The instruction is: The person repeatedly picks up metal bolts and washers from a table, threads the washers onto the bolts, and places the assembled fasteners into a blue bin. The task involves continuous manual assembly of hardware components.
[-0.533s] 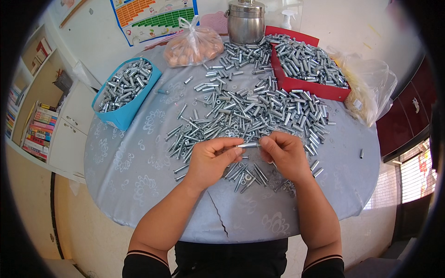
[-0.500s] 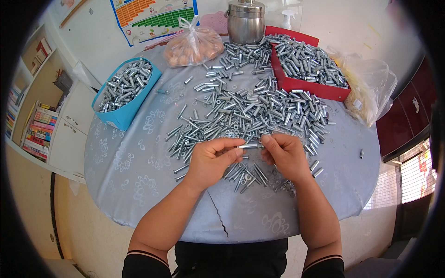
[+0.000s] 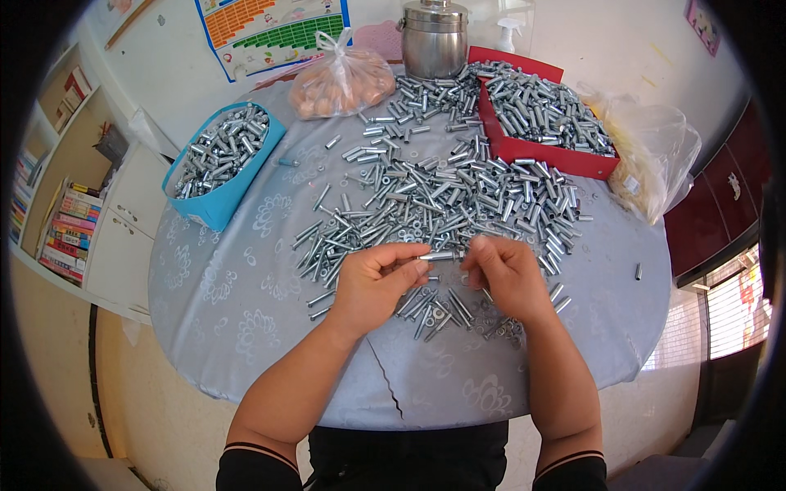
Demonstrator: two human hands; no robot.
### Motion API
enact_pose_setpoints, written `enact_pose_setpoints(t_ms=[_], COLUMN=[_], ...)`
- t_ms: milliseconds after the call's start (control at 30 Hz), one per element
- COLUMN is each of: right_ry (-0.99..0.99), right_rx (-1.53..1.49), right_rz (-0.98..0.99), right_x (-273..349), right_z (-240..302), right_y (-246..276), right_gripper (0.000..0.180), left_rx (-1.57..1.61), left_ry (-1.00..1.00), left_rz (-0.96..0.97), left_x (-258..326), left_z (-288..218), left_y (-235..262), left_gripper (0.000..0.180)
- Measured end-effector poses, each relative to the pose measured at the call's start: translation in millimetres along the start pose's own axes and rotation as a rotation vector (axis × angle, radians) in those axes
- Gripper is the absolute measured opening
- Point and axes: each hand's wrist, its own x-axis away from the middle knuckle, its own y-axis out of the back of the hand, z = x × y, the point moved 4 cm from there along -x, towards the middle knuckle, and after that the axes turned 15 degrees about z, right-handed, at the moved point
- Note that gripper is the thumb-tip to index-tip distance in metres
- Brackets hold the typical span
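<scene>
Over the near side of the pile, my left hand (image 3: 372,282) pinches a silvery expansion bolt (image 3: 438,256) between thumb and fingers, holding it about level with its end pointing right. My right hand (image 3: 508,274) has its fingers curled at the bolt's right end, thumb raised above them; its fingertips partly hide that end. Beneath and beyond both hands spreads a heap of loose metal sleeves and bolts (image 3: 426,192). Small washers (image 3: 439,313) lie among the bolts just in front of my hands.
A blue bin (image 3: 225,200) full of bolts stands at the left, a red box (image 3: 553,159) heaped with sleeves at the far right. Behind are a bag of eggs (image 3: 344,86), a steel pot (image 3: 434,41) and a clear plastic bag (image 3: 655,164). A grey cloth (image 3: 270,327) covers the round table.
My right thumb has drawn back slightly from the bolt's end, and the right hand has tilted a little. My left hand keeps its hold on the bolt almost unmoved.
</scene>
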Motion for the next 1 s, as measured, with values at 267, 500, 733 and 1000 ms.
enact_pose_setpoints(t_ms=[267, 500, 733, 1000], right_ry=[0.252, 0.269, 0.124, 0.055], right_rx=[0.036, -0.109, -0.078, 0.019], right_rz=[-0.098, -0.206, -0.064, -0.018], right_x=[-1, 1, -1, -2], right_z=[14, 20, 6, 6], right_y=[-8, -10, -3, -3], right_gripper=[0.017, 0.012, 0.013, 0.015], left_rx=[0.027, -0.001, 0.020, 0.017], left_ry=[-0.015, -0.021, 0.003, -0.006], left_rz=[0.000, 0.002, -0.009, -0.003], left_x=[1, 1, 0, 0], left_z=[4, 0, -1, 1], left_y=[3, 2, 2, 3], left_gripper=[0.024, 0.023, 0.023, 0.023])
